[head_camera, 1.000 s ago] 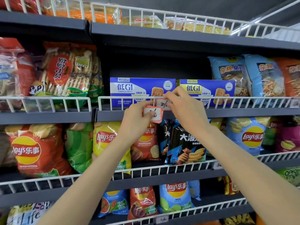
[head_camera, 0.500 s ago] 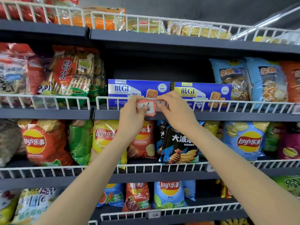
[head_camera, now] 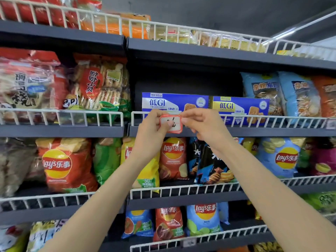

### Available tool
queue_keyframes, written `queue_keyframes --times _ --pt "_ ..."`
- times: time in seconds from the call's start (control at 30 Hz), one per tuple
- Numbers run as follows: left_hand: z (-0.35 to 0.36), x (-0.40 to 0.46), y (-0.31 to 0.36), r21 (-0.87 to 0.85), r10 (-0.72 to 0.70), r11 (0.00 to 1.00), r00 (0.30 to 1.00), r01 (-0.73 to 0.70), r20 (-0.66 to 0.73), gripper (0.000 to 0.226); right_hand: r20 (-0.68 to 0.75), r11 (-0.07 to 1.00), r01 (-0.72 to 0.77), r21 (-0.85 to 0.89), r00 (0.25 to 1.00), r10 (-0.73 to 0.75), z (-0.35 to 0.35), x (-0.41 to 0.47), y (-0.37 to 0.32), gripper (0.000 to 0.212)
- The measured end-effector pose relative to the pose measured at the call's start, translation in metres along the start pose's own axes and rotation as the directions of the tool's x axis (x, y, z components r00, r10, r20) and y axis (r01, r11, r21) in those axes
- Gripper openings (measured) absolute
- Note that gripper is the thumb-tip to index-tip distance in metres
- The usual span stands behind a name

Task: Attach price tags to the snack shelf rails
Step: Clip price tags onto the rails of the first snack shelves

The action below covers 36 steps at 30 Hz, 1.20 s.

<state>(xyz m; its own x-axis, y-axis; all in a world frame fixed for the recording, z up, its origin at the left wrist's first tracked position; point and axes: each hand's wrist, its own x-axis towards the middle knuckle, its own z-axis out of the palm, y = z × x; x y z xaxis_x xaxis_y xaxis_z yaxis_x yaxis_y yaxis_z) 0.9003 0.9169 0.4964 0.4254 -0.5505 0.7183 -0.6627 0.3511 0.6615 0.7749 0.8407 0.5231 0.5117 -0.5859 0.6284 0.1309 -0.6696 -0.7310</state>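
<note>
A small stack of red-bordered white price tags point(head_camera: 171, 123) with handwritten marks sits in front of the white wire rail point(head_camera: 254, 119) of the shelf with the blue biscuit boxes point(head_camera: 174, 103). My left hand point(head_camera: 154, 130) holds the stack from the left, its thumb lying across the front tag. My right hand point(head_camera: 203, 124) pinches the stack's upper right corner with its fingertips. Both hands meet just below the left blue box. Any tag on the rail behind the hands is hidden.
Crisp bags point(head_camera: 172, 157) fill the shelf below, behind another wire rail point(head_camera: 181, 190). Large cracker bags point(head_camera: 101, 86) stand to the left, light blue bags point(head_camera: 263, 93) to the right. A small tag point(head_camera: 189, 243) hangs on the lowest rail.
The left hand has raised the stack of tags from below the shelf edge up to the rail. The right hand has left the rail tag and now pinches the stack's corner.
</note>
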Motion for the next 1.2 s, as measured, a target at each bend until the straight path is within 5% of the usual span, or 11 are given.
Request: queue_keyframes --times 0.43,0.83,1.07,1.2 --pt "-0.139 0.006 -0.047 0.042 0.170 0.984 0.980 -0.175 0.105 0.011 -0.282 0.996 -0.036 0.078 0.958 0.057 0.147 -0.010 -0.039 0.013" --pt "-0.221 -0.010 -0.070 0.145 0.031 0.989 0.993 -0.014 -0.114 0.021 -0.237 0.999 -0.003 -0.044 0.971 -0.008 0.214 -0.011 -0.073 0.007" --pt "-0.238 -0.007 -0.074 0.230 -0.080 0.969 0.994 0.094 -0.069 0.038 -0.282 0.996 -0.004 -0.085 0.959 -0.020 0.230 -0.002 -0.070 0.005" --pt "-0.238 -0.009 -0.078 0.117 -0.048 0.992 0.999 0.051 -0.021 0.031 -0.343 0.995 0.010 -0.100 0.938 -0.044 0.233 -0.001 -0.069 0.005"
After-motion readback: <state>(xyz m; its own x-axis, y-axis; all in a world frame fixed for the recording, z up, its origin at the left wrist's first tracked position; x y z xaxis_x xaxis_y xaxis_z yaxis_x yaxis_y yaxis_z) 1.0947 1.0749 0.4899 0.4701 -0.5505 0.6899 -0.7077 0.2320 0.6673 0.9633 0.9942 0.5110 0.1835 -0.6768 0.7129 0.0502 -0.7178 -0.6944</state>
